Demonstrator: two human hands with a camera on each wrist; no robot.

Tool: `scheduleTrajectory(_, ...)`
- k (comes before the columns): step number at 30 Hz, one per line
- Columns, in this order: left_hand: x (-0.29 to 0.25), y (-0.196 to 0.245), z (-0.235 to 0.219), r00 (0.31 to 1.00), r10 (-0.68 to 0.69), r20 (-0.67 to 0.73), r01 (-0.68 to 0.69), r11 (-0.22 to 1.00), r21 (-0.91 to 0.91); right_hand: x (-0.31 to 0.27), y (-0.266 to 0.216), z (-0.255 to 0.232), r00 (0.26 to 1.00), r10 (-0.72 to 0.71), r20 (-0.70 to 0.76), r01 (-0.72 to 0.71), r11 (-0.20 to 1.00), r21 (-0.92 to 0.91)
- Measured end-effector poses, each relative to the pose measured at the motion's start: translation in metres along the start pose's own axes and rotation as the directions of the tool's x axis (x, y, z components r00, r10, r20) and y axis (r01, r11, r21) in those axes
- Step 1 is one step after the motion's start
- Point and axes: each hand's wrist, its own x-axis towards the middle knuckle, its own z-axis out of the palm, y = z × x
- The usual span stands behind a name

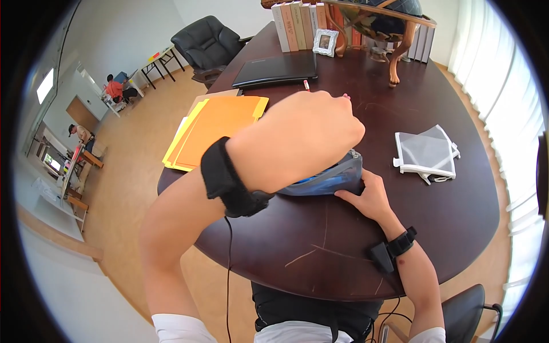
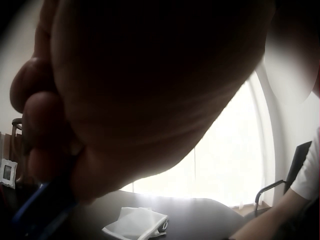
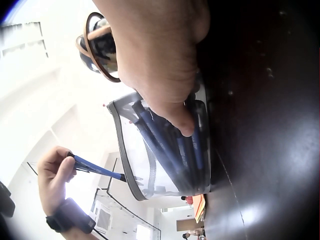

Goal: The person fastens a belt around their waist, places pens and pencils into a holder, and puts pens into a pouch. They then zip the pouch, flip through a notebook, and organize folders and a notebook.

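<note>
My left hand [image 1: 303, 134] is raised over a see-through zip pencil pouch [image 1: 334, 182]. Its fingers and thumb pinch a blue pen [image 3: 97, 169] by one end, as the right wrist view shows. The pen's dark lower end reaches the zipper edge at the pouch's mouth. Several blue pens [image 3: 162, 145] lie inside the pouch, seen through its clear wall. On the pouch's right end, my right hand [image 1: 374, 197] grips the wall, thumb on the near side; most of its fingers are hidden behind the pouch. In the head view my left hand covers the pen and part of the pouch.
A white mesh pouch [image 1: 426, 151] lies to the right on the dark desk [image 1: 457, 203]. Orange and yellow folders [image 1: 217, 128] are at left, a black laptop [image 1: 277, 70] behind them. Books, a photo frame [image 1: 325, 43] and a globe [image 1: 380, 26] stand at the back.
</note>
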Motion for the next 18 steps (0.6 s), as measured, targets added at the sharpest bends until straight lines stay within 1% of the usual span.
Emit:
scheduleTrajectory(2,0.002,0.004,0.002,0.999,-0.006,0.052,0.007,1.000,-0.012,0.000,0.000,0.000,1.000,-0.001,0.002,0.001,1.000,0.003)
scheduleTrajectory(5,0.002,0.007,0.008,0.994,0.020,0.110,-0.020,1.000,-0.003,0.000,-0.001,0.000,1.000,0.008,0.013,-0.009,1.000,0.007)
scheduleTrajectory(8,0.005,0.007,0.018,0.981,0.013,0.193,-0.001,0.998,-0.064,0.000,-0.001,0.000,1.000,0.010,0.019,-0.011,1.000,0.008)
scheduleTrajectory(11,0.004,0.005,0.029,0.989,0.039,0.141,-0.025,0.995,-0.100,0.000,0.001,0.000,1.000,0.007,0.021,-0.008,1.000,0.015)
scheduleTrajectory(14,0.004,0.004,0.027,0.987,0.036,0.158,-0.015,0.991,-0.134,0.000,0.001,0.000,1.000,-0.005,0.014,0.005,1.000,0.003)
scheduleTrajectory(17,0.011,0.009,0.019,0.956,-0.070,0.285,0.087,0.995,-0.046,0.000,0.001,0.000,1.000,-0.012,0.007,0.012,1.000,-0.001)
scheduleTrajectory(18,0.012,0.010,0.018,0.956,-0.075,0.284,0.089,0.995,-0.038,0.000,0.001,0.000,1.000,-0.013,0.005,0.013,1.000,0.002)
